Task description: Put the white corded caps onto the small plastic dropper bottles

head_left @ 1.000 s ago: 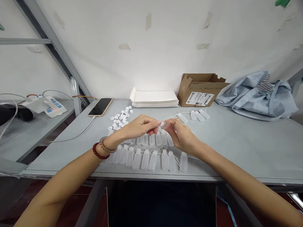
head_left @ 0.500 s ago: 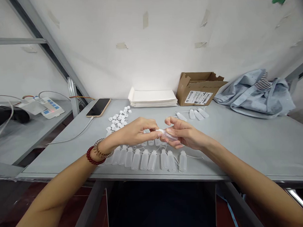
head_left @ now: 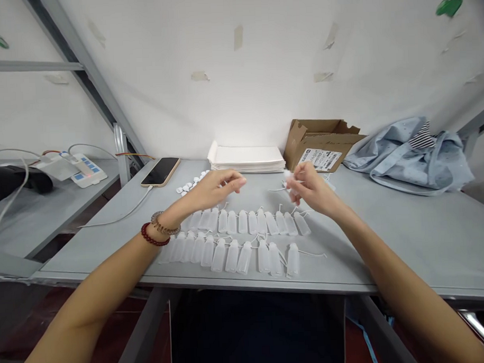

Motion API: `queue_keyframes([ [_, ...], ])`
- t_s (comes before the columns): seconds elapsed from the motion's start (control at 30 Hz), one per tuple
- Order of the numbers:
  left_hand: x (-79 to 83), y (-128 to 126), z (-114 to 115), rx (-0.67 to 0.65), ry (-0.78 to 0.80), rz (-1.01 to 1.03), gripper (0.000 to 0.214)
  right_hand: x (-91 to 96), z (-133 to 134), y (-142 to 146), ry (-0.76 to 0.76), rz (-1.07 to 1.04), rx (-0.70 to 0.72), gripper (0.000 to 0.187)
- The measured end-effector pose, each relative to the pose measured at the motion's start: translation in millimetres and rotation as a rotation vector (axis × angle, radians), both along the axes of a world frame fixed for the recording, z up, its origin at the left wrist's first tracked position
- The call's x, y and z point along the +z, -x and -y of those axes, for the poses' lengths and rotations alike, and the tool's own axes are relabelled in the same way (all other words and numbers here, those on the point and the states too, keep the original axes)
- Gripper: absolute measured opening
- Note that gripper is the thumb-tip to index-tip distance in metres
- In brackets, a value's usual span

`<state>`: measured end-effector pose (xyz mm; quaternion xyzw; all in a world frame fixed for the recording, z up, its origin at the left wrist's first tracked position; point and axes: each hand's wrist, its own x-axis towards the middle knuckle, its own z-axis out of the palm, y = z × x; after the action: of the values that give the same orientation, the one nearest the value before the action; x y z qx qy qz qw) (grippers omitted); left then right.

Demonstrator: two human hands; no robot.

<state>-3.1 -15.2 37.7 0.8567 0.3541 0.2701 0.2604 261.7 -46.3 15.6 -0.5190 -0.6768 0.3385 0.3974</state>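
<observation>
My right hand (head_left: 310, 189) is raised over the back of the table, its fingers closed around a small plastic bottle (head_left: 288, 175). That bottle is blurred and mostly covered by the fingers; a thin white tube pokes out to the left. My left hand (head_left: 216, 190) hovers over the white caps (head_left: 192, 183), fingers loosely bent with thumb and forefinger a little apart and nothing visible between them. Below the hands lie two rows of translucent bottles, a back row (head_left: 242, 222) and a front row (head_left: 232, 256), several with thin tubes attached. Other bottles (head_left: 330, 183) lie partly hidden behind my right hand.
Against the wall are a stack of white sheets (head_left: 247, 159) and an open cardboard box (head_left: 324, 147). A light-blue cloth bag (head_left: 408, 154) lies at the right. A phone (head_left: 160, 171) with a charging cable rests at the left, beside a metal frame post (head_left: 121, 154).
My hands have moved apart. The right has carried the bottle up and to the right, toward the box; the left has let go of it and risen slightly, uncovering the back row of bottles.
</observation>
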Motion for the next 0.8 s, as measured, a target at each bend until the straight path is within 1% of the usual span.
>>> queue_keyframes([
  [0.03, -0.6, 3, -5, 0.046, -0.008, 0.015, 0.033, -4.5, -7, -6, -0.106, 0.197, -0.158, 0.021],
  [0.07, -1.5, 6, -10, 0.083, -0.014, 0.028, 0.033, -9.2, -15, -12, -0.176, 0.375, -0.252, 0.02],
  [0.1, -2.6, 8, -14, 0.112, -0.019, 0.037, 0.033, -13.6, -22, -17, -0.214, 0.516, -0.284, 0.02],
  [0.17, -5.5, 12, -20, 0.146, -0.023, 0.044, 0.033, -20.3, -33, -24, -0.215, 0.757, -0.307, 0.023],
  [0.27, -9.6, 15, -26, 0.153, -0.022, 0.052, 0.032, -24.0, -41, -26, -0.149, 0.976, -0.305, 0.025],
  [0.37, -10.4, 17, -29, 0.18, -0.01, 0.069, 0.032, -23.5, -41, -22, -0.104, 1.038, -0.32, 0.029],
  [0.47, -7.7, 21, -32, 0.263, -0.01, 0.07, 0.033, -23.1, -38, -14, -0.088, 1.136, -0.357, 0.044],
  [0.57, -7.4, 30, -40, 0.346, -0.1, -0.014, 0.03, -24.6, -35, -7, -0.105, 1.25, -0.361, 0.048],
  [0.63, -11.5, 39, -50, 0.362, -0.181, -0.136, 0.027, -26.1, -36, -6, -0.101, 1.28, -0.355, 0.044],
  [0.7, -19.4, 47, -60, 0.356, -0.243, -0.261, 0.024, -27.0, -37, -9, -0.085, 1.288, -0.356, 0.041],
  [0.8, -33.8, 55, -74, 0.334, -0.308, -0.36, 0.023, -26.8, -39, -16, -0.06, 1.278, -0.371, 0.042],
])
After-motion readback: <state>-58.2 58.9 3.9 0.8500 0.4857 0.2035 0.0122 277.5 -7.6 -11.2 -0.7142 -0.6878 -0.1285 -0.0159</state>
